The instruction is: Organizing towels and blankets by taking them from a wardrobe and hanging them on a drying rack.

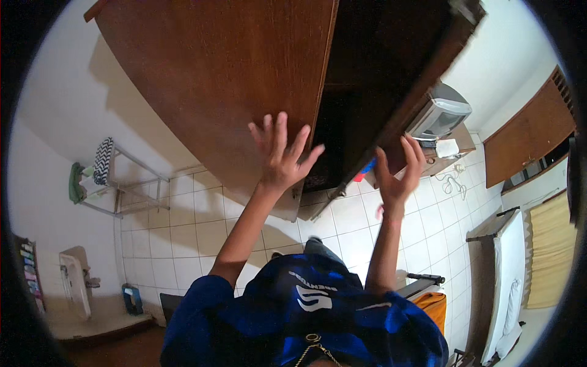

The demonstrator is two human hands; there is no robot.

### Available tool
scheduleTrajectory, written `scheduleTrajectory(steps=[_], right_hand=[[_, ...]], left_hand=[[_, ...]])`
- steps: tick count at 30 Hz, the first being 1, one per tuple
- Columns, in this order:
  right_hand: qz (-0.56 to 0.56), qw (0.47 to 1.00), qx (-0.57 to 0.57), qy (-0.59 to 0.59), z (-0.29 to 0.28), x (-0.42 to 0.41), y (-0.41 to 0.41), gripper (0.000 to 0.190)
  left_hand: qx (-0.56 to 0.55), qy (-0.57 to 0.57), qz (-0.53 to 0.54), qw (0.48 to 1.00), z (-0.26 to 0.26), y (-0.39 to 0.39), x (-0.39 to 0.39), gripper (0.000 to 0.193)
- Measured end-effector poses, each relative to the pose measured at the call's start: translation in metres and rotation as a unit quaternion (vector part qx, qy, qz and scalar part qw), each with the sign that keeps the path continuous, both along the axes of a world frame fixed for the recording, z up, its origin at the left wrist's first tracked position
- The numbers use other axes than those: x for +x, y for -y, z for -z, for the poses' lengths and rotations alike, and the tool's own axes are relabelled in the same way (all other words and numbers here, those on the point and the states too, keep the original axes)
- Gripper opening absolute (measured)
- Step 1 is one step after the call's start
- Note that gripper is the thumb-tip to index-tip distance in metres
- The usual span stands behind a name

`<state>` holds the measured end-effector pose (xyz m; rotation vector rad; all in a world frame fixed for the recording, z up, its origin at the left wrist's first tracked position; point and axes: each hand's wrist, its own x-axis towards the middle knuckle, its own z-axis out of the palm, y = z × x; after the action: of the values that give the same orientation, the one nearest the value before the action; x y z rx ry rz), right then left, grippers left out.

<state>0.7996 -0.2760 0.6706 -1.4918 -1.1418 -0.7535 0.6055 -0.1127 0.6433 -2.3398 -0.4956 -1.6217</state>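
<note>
Before me stands a brown wooden wardrobe with a dark interior (353, 101). My left hand (286, 156), fingers spread, is at the face of the left wooden door (215, 78), near its free edge; whether the palm touches it I cannot tell. The right door (415, 98) stands swung outward, seen nearly edge-on. At its outer side is my right hand (401, 172), with thumb and fingers apart around the lower part of the edge; contact is unclear. Something blue (368, 166) and something red (359, 177) show low beside that door.
Right of the wardrobe, a grey CRT television (447, 114) sits on a wooden cabinet (463, 137), with a cable (454, 186) on the tiled floor. A metal rack (142, 183) stands left. Beds (504, 275) and an orange cloth (431, 307) lie to the right.
</note>
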Motion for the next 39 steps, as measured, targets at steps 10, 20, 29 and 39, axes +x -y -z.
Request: scheduleTrajectory(steps=[10,20,29,39], right_hand=[[-0.131,0.991,0.033,0.022,0.003,0.017,-0.085,0.062],[-0.159,0.986,0.056,0.017,0.001,0.028,-0.139,0.062],[-0.176,0.982,0.06,0.007,0.008,0.033,-0.157,0.06],[-0.119,0.985,0.116,0.037,0.025,0.046,-0.215,0.054]], left_hand=[[0.052,-0.026,-0.095,0.994,0.008,-0.04,0.048,0.07],[0.023,0.014,-0.1,0.995,0.008,-0.064,0.072,0.054],[0.02,0.015,-0.125,0.992,0.01,-0.067,0.076,0.048],[0.048,-0.012,-0.144,0.988,0.01,-0.113,0.089,0.046]])
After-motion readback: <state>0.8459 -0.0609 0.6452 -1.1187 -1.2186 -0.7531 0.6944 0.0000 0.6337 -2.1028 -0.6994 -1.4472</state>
